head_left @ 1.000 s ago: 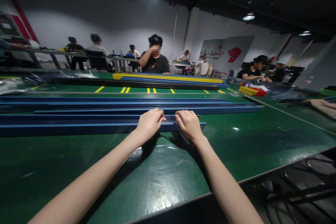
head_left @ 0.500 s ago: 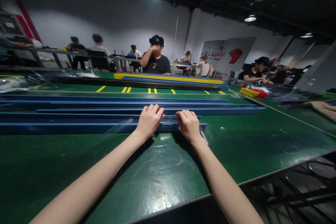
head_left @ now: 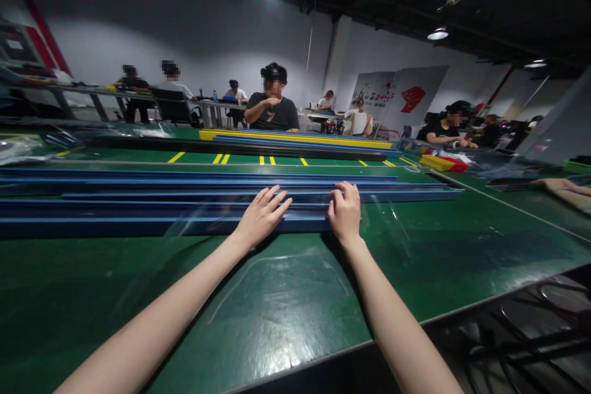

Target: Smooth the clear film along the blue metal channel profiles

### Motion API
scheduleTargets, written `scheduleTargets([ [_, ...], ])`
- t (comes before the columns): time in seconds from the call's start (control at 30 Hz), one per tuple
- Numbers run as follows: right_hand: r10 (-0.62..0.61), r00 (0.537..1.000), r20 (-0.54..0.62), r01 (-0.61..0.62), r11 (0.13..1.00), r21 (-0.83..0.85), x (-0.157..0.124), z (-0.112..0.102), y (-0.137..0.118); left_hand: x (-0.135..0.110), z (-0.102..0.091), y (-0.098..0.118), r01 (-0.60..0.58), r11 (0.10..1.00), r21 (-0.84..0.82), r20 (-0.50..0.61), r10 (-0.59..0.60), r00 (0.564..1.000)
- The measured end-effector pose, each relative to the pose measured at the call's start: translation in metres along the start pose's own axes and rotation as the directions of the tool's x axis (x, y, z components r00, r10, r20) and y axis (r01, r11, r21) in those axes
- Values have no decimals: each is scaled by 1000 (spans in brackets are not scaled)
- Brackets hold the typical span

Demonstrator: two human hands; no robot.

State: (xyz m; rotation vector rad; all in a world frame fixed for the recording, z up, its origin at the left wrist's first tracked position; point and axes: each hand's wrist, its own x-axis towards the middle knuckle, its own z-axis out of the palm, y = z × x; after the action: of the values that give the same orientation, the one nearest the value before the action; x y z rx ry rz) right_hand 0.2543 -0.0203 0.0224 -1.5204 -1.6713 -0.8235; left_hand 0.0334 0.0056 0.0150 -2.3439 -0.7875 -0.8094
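Several long blue strips (head_left: 138, 206) lie side by side across the green table (head_left: 286, 314). My left hand (head_left: 261, 217) rests flat on the nearest blue strip, fingers stretched out and apart. My right hand (head_left: 345, 212) lies on the right end of the same strip, fingers curled over its top edge. A clear plastic film (head_left: 277, 271) covers the strip's end and hangs toward me over the table; both hands press on it.
More blue and yellow strips (head_left: 295, 137) lie at the far side. A red and yellow box (head_left: 443, 160) sits far right. Another person's forearm (head_left: 566, 188) rests at the right edge. Several seated people work beyond. Dark chair frames (head_left: 530, 332) stand below the table's edge.
My left hand opened from a curled grip to flat fingers. My right hand slid right along the strip, away from the left. The clear film spread out wider.
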Motion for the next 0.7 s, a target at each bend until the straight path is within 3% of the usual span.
scheduleTargets([
  [0.23, -23, 992, 121, 16, 998, 56, -2, 2, -6, 3, 6, -6, 173, 959, -226, 264, -111, 958],
  [0.37, -54, 976, 212, 30, 993, 114, 0, -4, -17, 4, 4, -6, 197, 953, -232, 289, -126, 949],
  [0.53, -128, 857, 500, 67, 988, 138, -2, 2, -18, 5, 1, -2, 210, 955, -208, 287, -145, 947],
  [0.7, -133, 848, 512, 76, 988, 131, -2, 4, -15, 4, 1, -2, 205, 958, -200, 291, -142, 946],
])
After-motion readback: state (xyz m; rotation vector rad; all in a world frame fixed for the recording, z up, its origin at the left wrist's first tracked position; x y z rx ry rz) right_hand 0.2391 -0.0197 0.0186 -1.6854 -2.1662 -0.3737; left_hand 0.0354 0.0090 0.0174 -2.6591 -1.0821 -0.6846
